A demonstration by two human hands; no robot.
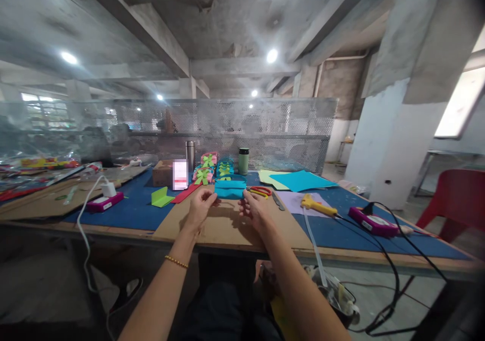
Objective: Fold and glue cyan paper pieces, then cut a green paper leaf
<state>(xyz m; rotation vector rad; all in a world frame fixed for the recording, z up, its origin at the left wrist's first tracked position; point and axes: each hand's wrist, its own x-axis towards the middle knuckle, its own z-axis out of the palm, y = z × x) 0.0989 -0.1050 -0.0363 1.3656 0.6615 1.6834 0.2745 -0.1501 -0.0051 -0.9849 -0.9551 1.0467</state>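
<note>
Between my hands is a small blue bag-like piece (229, 189) of folded sheet, with a thin loop like a handle along its top. My left hand (200, 207) pinches its lower left corner between thumb and finger. At the right end, my right hand (253, 207) grips it with the fingertips, the other fingers curled below. It is held up over a brown cardboard sheet (227, 232). Scissors (260, 192) with red and yellow handles lie just behind my right hand, and a grey cutter knife (279, 202) rests to their right.
Pink pieces (205, 174) and blue pieces (225, 168) with green bows stand behind, near a steel flask (190, 154) and a green tumbler (243, 160). A yellow glue gun (318, 205) lies right, its cord running to a purple power strip (373, 222). A lit phone (180, 174) stands left.
</note>
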